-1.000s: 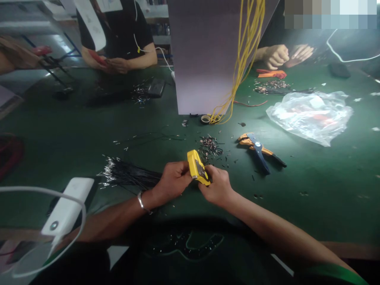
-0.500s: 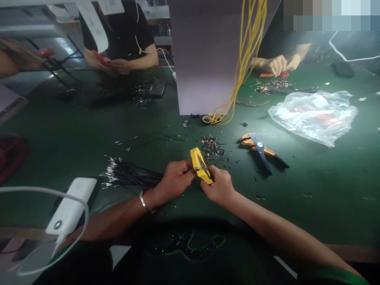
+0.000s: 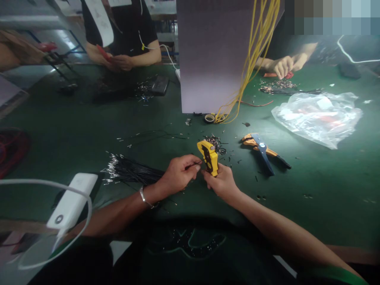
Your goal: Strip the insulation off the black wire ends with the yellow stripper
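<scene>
My right hand [image 3: 222,180] is closed round a yellow wire stripper [image 3: 211,158], which stands tilted above the green table. Just left of the tool, my left hand [image 3: 182,172] pinches a thin dark wire [image 3: 194,164], whose end points toward the stripper. A bundle of black wires [image 3: 135,170] with bright metal ends lies left of my left hand and passes partly behind it. Beyond the yellow tool is a heap of short wire scraps [image 3: 218,147]. An orange and blue pair of wire strippers [image 3: 261,148] rests to the right of my right hand.
A white power bank [image 3: 74,200] with a looping cable is at the left. A clear plastic bag [image 3: 320,114] lies at the right. Yellow wires [image 3: 252,67] hang down a grey panel [image 3: 210,59], beside tape rolls [image 3: 209,118]. Two other people's hands [image 3: 121,62] work across the table.
The yellow wire stripper has turned more upright and shifted slightly right, its side now facing me. My left hand has drawn slightly away from it, with the wire showing in its fingers.
</scene>
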A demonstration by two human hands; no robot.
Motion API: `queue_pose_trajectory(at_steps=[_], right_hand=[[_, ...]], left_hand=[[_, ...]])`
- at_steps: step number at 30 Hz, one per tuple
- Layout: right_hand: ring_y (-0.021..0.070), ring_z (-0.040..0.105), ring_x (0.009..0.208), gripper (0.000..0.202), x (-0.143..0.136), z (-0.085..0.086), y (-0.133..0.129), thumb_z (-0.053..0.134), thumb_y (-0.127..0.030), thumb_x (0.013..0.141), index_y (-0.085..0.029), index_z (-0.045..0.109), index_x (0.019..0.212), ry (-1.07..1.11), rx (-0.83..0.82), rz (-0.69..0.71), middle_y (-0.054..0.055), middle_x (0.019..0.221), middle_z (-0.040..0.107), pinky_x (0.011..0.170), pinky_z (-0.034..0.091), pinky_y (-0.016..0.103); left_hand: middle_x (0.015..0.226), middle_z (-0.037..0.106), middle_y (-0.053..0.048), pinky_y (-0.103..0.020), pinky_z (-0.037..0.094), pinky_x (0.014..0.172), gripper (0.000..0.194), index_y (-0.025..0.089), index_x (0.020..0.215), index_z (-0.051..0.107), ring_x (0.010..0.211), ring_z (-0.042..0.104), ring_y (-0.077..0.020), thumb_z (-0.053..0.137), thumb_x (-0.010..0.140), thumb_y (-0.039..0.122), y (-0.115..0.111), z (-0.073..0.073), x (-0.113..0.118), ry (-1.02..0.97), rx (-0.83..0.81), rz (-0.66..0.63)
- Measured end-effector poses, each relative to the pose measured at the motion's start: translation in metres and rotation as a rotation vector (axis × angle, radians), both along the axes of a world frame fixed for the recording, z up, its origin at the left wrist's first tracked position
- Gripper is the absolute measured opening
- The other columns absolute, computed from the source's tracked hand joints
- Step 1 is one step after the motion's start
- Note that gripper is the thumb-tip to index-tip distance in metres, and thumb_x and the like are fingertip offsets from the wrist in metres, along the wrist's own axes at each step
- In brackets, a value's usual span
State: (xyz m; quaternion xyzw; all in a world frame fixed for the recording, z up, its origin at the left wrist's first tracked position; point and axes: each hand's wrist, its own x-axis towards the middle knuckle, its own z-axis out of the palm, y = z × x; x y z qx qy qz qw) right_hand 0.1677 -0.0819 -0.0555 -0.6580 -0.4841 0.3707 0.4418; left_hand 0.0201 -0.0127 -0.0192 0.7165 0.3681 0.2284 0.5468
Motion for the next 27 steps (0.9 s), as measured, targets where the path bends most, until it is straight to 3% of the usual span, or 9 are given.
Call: queue_pose_trajectory(at_steps=[8, 21, 27], right_hand=[[0.0105, 0.045, 0.03, 0.023, 0.002, -0.004, 0.005, 0.065, -0.033, 0.067, -0.021, 0.046, 0.063, 0.287, -0.078, -0.077, -0.006, 0.038, 0.048, 0.032, 0.036, 0.023], [0.0088, 0.04, 0.025, 0.026, 0.003, -0.008, 0.009, 0.063, -0.026, 0.069, -0.02, 0.045, 0.051, 0.415, -0.086, -0.003, -0.007, 0.031, 0.046, 0.032, 0.03, 0.022], [0.013, 0.051, 0.033, 0.011, 0.008, -0.009, 0.01, 0.063, -0.023, 0.065, -0.017, 0.054, 0.063, 0.519, -0.124, 0.053, -0.004, 0.04, 0.056, 0.038, 0.038, 0.025]], left_hand=[[0.053, 0.058, 0.002, -0.017, 0.035, 0.045, 0.019, 0.014, 0.072, 0.066, 0.045, 0.043, -0.006, 0.053, 0.083, 0.023, 0.006, -0.004, 0.0, 0.068, 0.077, 0.079], [0.048, 0.054, 0.003, -0.02, 0.035, 0.051, 0.031, 0.015, 0.054, 0.061, 0.047, 0.042, -0.0073, 0.053, 0.083, 0.021, 0.013, -0.006, 0.003, 0.119, 0.125, 0.109], [0.049, 0.056, 0.003, -0.02, 0.037, 0.054, 0.028, 0.015, 0.057, 0.062, 0.049, 0.044, -0.0076, 0.053, 0.083, 0.021, 0.019, -0.01, -0.002, 0.1, 0.2, 0.134]])
